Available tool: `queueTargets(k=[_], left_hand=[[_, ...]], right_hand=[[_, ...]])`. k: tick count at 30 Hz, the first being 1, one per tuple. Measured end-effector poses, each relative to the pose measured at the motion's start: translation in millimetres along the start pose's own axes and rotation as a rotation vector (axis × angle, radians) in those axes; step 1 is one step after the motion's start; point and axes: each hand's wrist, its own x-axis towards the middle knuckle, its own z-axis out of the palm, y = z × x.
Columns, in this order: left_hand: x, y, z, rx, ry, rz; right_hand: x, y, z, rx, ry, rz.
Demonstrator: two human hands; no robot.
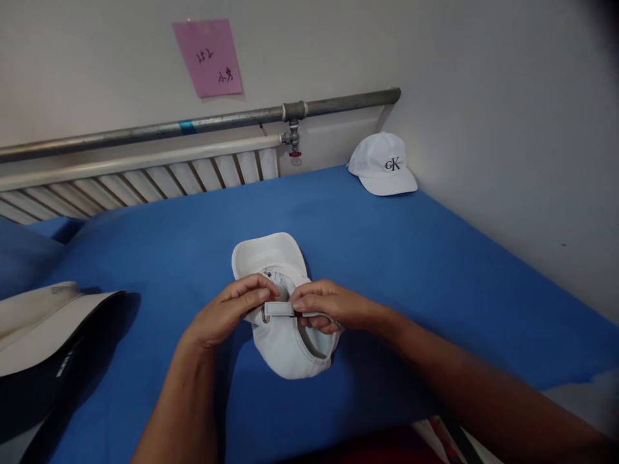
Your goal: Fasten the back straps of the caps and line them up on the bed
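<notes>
A white cap lies on the blue sheet, its brim pointing away from me and its back opening facing me. Both hands grip the cap's rear strap. My left hand pinches the strap near its metal buckle with thumb and fingers. My right hand is closed on the other end of the strap, fingers curled under the cap's rear edge.
A second white cap with a dark logo sits in the far corner by the wall. A stack of flat beige and dark items lies at the left edge. A radiator, grey pipe and pink note line the back wall.
</notes>
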Motion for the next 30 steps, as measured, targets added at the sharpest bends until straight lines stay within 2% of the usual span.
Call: queueTargets(k=[6,11,14,20,30], left_hand=[[0,-3,-4,-0.031,-0.026,-0.002],[2,2,2,0.016,-0.072,-0.106],[2,5,6,0.067,-0.1,-0.117],[2,3,6,0.085,-0.082,-0.14],[3,2,8,0.173,-0.074,-0.144]], right_hand=[[0,1,-1,0.11,-0.028,-0.037],[1,4,-4,0.009,-0.054,-0.117],[1,4,-4,-0.034,-0.036,-0.131],[2,6,-3,0.006,0.033,-0.201],[3,6,0,0.009,0.029,-0.243]])
